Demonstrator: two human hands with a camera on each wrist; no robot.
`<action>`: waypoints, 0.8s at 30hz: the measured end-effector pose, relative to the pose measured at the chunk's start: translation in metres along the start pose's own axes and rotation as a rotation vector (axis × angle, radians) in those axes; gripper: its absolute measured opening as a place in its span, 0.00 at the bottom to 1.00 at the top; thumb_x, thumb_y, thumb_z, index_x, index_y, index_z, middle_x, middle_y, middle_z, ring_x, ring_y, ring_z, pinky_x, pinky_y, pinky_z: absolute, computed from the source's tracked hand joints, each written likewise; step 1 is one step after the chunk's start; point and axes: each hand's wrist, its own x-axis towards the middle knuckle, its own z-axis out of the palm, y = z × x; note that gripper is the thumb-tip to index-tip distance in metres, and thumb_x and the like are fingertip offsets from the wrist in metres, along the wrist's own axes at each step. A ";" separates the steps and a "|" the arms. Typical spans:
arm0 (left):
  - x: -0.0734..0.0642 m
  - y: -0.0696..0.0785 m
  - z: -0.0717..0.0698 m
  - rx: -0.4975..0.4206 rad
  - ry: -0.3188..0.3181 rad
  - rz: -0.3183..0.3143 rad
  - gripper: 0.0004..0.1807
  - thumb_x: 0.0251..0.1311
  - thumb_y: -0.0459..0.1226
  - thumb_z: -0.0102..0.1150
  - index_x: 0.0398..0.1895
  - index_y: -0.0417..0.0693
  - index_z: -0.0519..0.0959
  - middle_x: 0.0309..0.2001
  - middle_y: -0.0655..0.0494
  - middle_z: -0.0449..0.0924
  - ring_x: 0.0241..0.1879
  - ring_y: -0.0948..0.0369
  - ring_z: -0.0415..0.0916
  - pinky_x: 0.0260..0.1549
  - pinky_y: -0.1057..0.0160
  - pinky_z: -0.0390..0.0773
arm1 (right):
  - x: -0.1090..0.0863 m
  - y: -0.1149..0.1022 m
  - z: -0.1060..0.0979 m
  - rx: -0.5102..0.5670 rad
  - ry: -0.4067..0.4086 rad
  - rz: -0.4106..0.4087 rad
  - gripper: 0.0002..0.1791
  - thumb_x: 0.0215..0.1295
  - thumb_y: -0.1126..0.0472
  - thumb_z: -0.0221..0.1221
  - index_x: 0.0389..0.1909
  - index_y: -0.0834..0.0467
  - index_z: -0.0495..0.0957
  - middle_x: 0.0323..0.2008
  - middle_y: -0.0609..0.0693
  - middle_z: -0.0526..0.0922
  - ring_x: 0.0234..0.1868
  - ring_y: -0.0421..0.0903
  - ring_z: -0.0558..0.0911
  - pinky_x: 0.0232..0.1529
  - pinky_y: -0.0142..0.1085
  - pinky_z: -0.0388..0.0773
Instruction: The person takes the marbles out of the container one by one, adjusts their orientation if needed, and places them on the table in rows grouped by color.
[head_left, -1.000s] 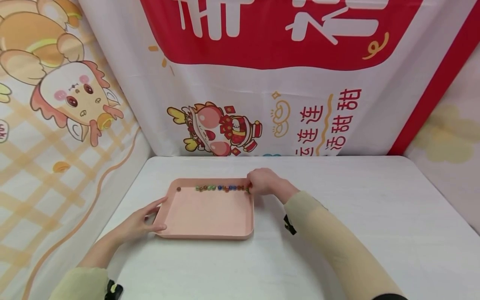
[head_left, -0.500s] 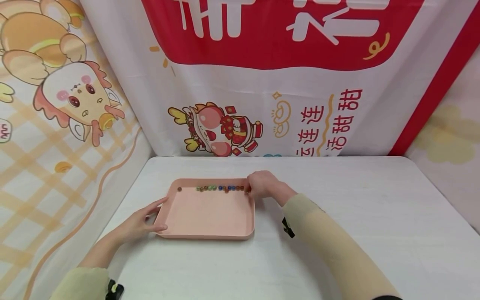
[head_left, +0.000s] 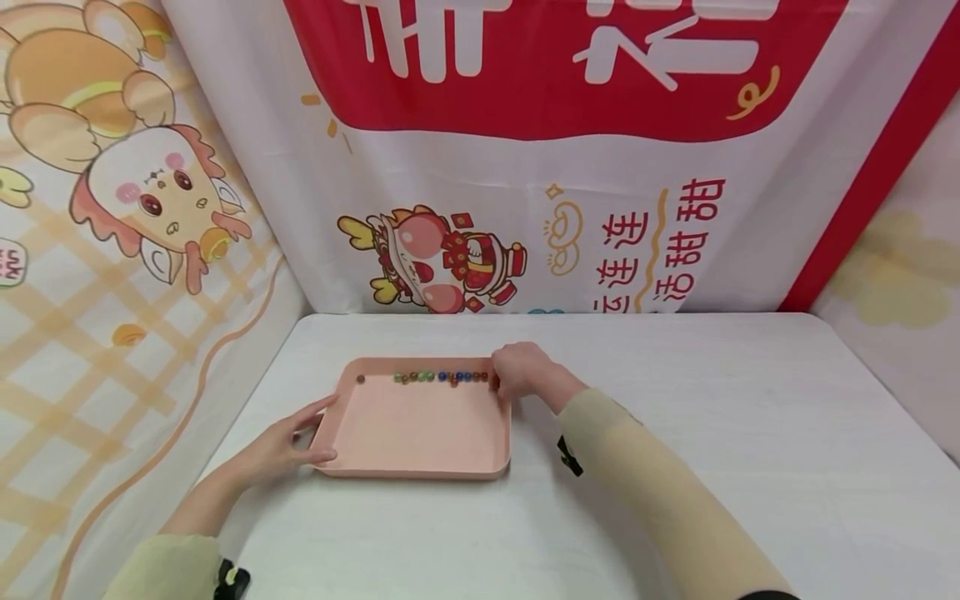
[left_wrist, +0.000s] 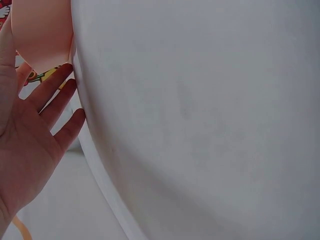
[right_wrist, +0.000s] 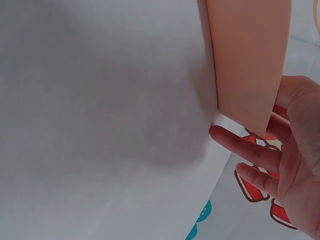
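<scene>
A shallow pink tray (head_left: 420,425) lies on the white table in the head view. Several small coloured marbles (head_left: 460,377) lie along its far wall, and a lone brown marble (head_left: 361,379) is near the far left corner. My left hand (head_left: 281,443) holds the tray's left side, thumb over the rim; its other fingers show outside the wall in the left wrist view. At the far right corner, my right hand (head_left: 522,371) grips the tray, thumb over the rim and fingers beyond the end in the right wrist view. It hides the end of the marble row.
The white table (head_left: 675,417) extends right of the tray and in front of it. A printed cloth (head_left: 480,167) hangs behind the table's far edge, and another patterned cloth (head_left: 112,350) stands along the left side.
My right hand has shifted slightly over the tray's corner, and the marble beside its fingers is now hidden. The left hand keeps its place on the tray.
</scene>
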 end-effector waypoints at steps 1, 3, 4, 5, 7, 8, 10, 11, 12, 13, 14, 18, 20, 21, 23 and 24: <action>0.000 0.000 0.000 -0.007 0.002 -0.005 0.50 0.51 0.49 0.72 0.75 0.45 0.57 0.71 0.38 0.59 0.65 0.38 0.61 0.60 0.39 0.58 | 0.000 0.000 0.000 -0.001 -0.001 0.002 0.04 0.58 0.57 0.68 0.28 0.46 0.82 0.27 0.43 0.79 0.34 0.44 0.75 0.38 0.35 0.71; 0.000 0.000 0.001 -0.009 0.003 0.001 0.50 0.51 0.49 0.72 0.75 0.45 0.57 0.71 0.37 0.59 0.65 0.38 0.61 0.59 0.38 0.58 | 0.000 0.000 0.001 0.001 -0.001 0.002 0.04 0.58 0.57 0.68 0.29 0.46 0.82 0.27 0.43 0.79 0.34 0.44 0.75 0.38 0.35 0.71; 0.000 0.000 0.001 -0.004 0.003 0.007 0.50 0.52 0.49 0.71 0.75 0.44 0.57 0.70 0.37 0.59 0.65 0.37 0.62 0.59 0.38 0.59 | 0.000 0.000 0.002 0.005 -0.001 0.001 0.04 0.58 0.58 0.68 0.29 0.46 0.82 0.27 0.43 0.79 0.34 0.44 0.75 0.38 0.35 0.71; 0.000 0.000 0.001 -0.006 0.005 0.007 0.50 0.52 0.49 0.72 0.74 0.44 0.57 0.70 0.37 0.59 0.65 0.37 0.62 0.59 0.38 0.59 | 0.001 0.000 0.002 0.005 0.001 -0.002 0.04 0.58 0.58 0.68 0.29 0.46 0.82 0.27 0.43 0.79 0.34 0.44 0.75 0.38 0.35 0.71; 0.000 0.000 0.001 -0.007 0.008 0.010 0.50 0.52 0.49 0.72 0.74 0.44 0.57 0.70 0.37 0.59 0.65 0.37 0.62 0.59 0.38 0.59 | 0.001 0.001 0.002 0.005 0.004 -0.010 0.04 0.59 0.58 0.68 0.29 0.46 0.83 0.27 0.42 0.79 0.34 0.43 0.75 0.38 0.35 0.71; 0.000 0.000 0.001 -0.003 0.005 0.011 0.50 0.52 0.49 0.72 0.75 0.44 0.57 0.70 0.37 0.58 0.65 0.37 0.62 0.59 0.38 0.59 | 0.001 0.001 0.002 0.011 0.004 -0.012 0.04 0.59 0.58 0.68 0.29 0.46 0.83 0.27 0.42 0.79 0.34 0.44 0.75 0.38 0.35 0.71; 0.001 0.000 0.000 -0.002 0.002 0.004 0.50 0.52 0.49 0.72 0.75 0.45 0.57 0.71 0.37 0.58 0.65 0.37 0.61 0.60 0.38 0.58 | 0.002 0.001 0.002 0.012 0.006 -0.019 0.04 0.59 0.58 0.68 0.29 0.46 0.83 0.27 0.42 0.79 0.34 0.44 0.75 0.38 0.35 0.71; 0.001 0.000 0.000 -0.005 0.003 -0.001 0.50 0.51 0.49 0.72 0.75 0.46 0.57 0.71 0.37 0.58 0.65 0.37 0.61 0.60 0.38 0.58 | 0.002 0.001 0.002 0.014 0.007 -0.022 0.04 0.59 0.58 0.68 0.29 0.45 0.83 0.27 0.42 0.79 0.34 0.44 0.75 0.38 0.35 0.71; 0.001 0.000 0.000 -0.003 0.000 -0.001 0.50 0.51 0.49 0.72 0.75 0.46 0.57 0.71 0.37 0.58 0.65 0.37 0.61 0.60 0.38 0.58 | 0.002 0.002 0.003 0.015 0.009 -0.026 0.03 0.59 0.58 0.68 0.29 0.46 0.83 0.27 0.42 0.79 0.34 0.43 0.74 0.38 0.35 0.71; 0.001 0.000 0.000 -0.004 0.000 -0.002 0.50 0.51 0.49 0.72 0.75 0.46 0.57 0.71 0.37 0.58 0.65 0.37 0.61 0.60 0.38 0.58 | 0.002 0.002 0.003 0.013 0.012 -0.030 0.03 0.59 0.58 0.68 0.30 0.46 0.84 0.27 0.42 0.78 0.33 0.43 0.74 0.38 0.35 0.71; 0.000 0.000 0.000 -0.003 0.000 -0.003 0.50 0.52 0.49 0.72 0.75 0.46 0.57 0.71 0.38 0.58 0.65 0.37 0.61 0.60 0.38 0.58 | 0.003 0.002 0.004 0.005 0.017 -0.038 0.02 0.60 0.57 0.67 0.30 0.46 0.84 0.27 0.41 0.78 0.33 0.43 0.74 0.38 0.35 0.71; 0.001 0.001 0.000 -0.002 0.002 -0.010 0.50 0.52 0.48 0.72 0.75 0.46 0.57 0.71 0.38 0.58 0.65 0.37 0.61 0.59 0.38 0.59 | 0.002 0.003 0.006 -0.022 0.054 -0.082 0.02 0.62 0.56 0.66 0.31 0.46 0.85 0.25 0.40 0.78 0.31 0.42 0.75 0.37 0.33 0.72; 0.001 0.001 0.000 0.000 0.003 -0.014 0.50 0.52 0.49 0.72 0.75 0.46 0.57 0.71 0.38 0.57 0.65 0.37 0.61 0.59 0.38 0.59 | 0.000 0.004 0.006 -0.019 0.071 -0.098 0.02 0.63 0.55 0.65 0.31 0.46 0.85 0.25 0.39 0.79 0.30 0.41 0.75 0.37 0.33 0.72; 0.001 0.001 0.000 0.002 0.003 -0.013 0.50 0.52 0.49 0.72 0.75 0.46 0.56 0.71 0.38 0.57 0.65 0.37 0.61 0.59 0.38 0.59 | 0.000 0.005 0.007 -0.005 0.079 -0.104 0.02 0.62 0.55 0.65 0.31 0.46 0.85 0.25 0.39 0.79 0.30 0.41 0.76 0.36 0.33 0.72; 0.001 0.001 0.000 0.005 0.003 -0.011 0.50 0.52 0.49 0.72 0.75 0.47 0.56 0.71 0.38 0.57 0.65 0.37 0.62 0.59 0.38 0.59 | -0.002 0.007 0.006 0.022 0.095 -0.113 0.02 0.62 0.54 0.66 0.33 0.47 0.86 0.26 0.39 0.79 0.30 0.41 0.76 0.37 0.33 0.73; 0.001 0.001 0.000 0.006 0.005 -0.007 0.50 0.52 0.49 0.72 0.75 0.47 0.57 0.71 0.38 0.57 0.64 0.37 0.62 0.59 0.38 0.59 | -0.003 0.008 0.006 0.045 0.104 -0.114 0.03 0.62 0.54 0.66 0.34 0.47 0.87 0.26 0.39 0.79 0.31 0.41 0.76 0.37 0.33 0.73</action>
